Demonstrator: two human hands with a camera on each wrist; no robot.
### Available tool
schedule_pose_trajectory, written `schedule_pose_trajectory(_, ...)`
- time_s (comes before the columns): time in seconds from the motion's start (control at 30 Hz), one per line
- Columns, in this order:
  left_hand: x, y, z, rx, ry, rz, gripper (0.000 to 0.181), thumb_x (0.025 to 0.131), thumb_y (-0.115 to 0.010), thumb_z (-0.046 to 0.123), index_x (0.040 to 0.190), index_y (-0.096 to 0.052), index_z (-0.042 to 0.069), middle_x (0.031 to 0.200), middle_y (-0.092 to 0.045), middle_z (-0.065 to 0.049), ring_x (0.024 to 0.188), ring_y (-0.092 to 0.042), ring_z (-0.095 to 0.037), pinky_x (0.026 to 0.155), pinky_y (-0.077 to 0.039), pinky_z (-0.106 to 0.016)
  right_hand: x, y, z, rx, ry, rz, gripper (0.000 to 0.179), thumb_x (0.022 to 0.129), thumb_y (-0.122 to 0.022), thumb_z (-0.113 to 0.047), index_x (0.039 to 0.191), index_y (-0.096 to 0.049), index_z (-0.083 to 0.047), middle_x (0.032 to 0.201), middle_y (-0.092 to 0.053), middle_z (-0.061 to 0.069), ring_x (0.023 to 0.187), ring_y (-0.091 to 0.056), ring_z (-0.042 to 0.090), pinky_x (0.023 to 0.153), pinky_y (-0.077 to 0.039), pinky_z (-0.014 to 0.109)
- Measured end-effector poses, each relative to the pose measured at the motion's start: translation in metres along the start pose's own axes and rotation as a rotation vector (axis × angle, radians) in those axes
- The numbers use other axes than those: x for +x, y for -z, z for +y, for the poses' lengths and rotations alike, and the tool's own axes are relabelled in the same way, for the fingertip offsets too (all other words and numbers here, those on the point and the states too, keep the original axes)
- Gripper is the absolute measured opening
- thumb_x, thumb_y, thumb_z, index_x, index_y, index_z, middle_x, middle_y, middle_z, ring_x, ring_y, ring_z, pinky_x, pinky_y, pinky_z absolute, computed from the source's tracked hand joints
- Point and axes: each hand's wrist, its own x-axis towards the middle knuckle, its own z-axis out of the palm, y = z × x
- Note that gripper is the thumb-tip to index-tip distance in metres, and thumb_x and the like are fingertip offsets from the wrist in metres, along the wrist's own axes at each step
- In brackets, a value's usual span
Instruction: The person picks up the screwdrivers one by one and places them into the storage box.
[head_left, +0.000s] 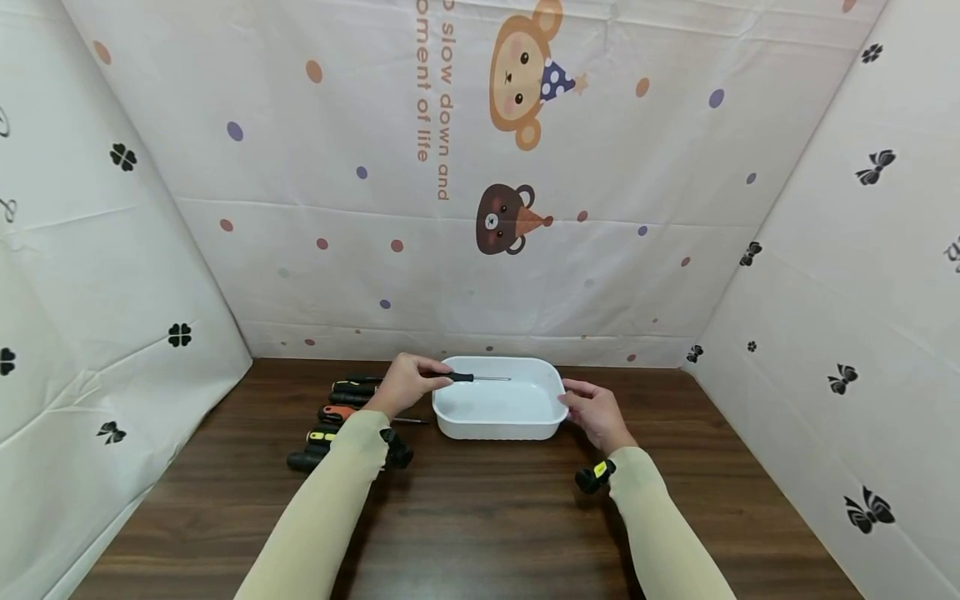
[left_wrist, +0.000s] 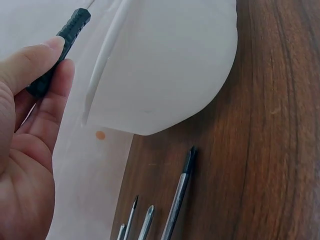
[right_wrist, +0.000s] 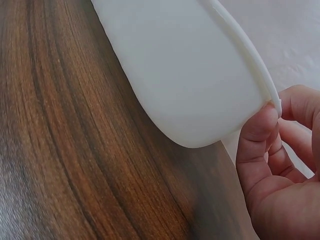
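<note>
My left hand (head_left: 408,383) pinches the black handle of a small screwdriver (head_left: 462,377). Its thin metal shaft points right, over the opening of a white rectangular container (head_left: 498,430). In the left wrist view the dark handle (left_wrist: 75,25) lies between thumb and fingers, above the container's rim. At the container's right end, my right hand (head_left: 597,412) grips the rim between thumb and fingers. The right wrist view shows the thumb (right_wrist: 261,122) at the rim's edge of the white container (right_wrist: 185,75). Inside, the container's visible floor is bare white.
Several screwdrivers with black, yellow-black and orange handles (head_left: 337,413) lie in a row left of the container, partly hidden by my left arm. Their metal tips (left_wrist: 190,155) point toward it. White printed cloth (head_left: 420,275) walls the brown wooden table (head_left: 480,517) at back and sides.
</note>
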Motion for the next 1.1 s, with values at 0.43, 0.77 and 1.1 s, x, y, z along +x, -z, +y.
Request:
schedule_pose_trajectory(0.43,0.02,-0.017,0.013,0.068,0.038,-0.05,0.015,0.082,-0.088,0.019,0.096,-0.085,0.016,0.103,-0.078,-0.003,0.09,-0.067,-0.016,0.074,-0.057,-0.029,-0.001,0.002,-0.001,-0.004,0.003,0.008,0.044,0.095,-0.073,-0.009,0.137,-0.063,-0.001,0.117,-0.07,0.012,0.074,-0.064,0.014,0.077,-0.061,0.029)
schedule_pose_trajectory(0.77,0.029,-0.027,0.015,0.091,0.056,-0.08,0.012,0.082,-0.088,0.017,0.094,-0.085,0.017,0.1,-0.079,-0.001,0.092,-0.07,-0.015,0.08,-0.059,-0.032,-0.002,0.001,-0.002,-0.008,0.0,-0.01,0.046,0.096,-0.072,-0.01,0.139,-0.062,0.0,0.134,-0.064,0.023,0.076,-0.065,0.016,0.079,-0.061,0.031)
schedule_pose_trajectory(1.1,0.037,-0.036,0.017,0.151,0.044,-0.098,0.011,0.082,-0.087,0.014,0.093,-0.085,0.015,0.1,-0.079,-0.002,0.092,-0.068,-0.016,0.081,-0.055,-0.032,0.0,-0.002,-0.001,-0.009,0.01,0.016,0.043,0.095,-0.072,-0.008,0.136,-0.065,-0.002,0.115,-0.072,0.011,0.07,-0.063,0.013,0.069,-0.06,0.025)
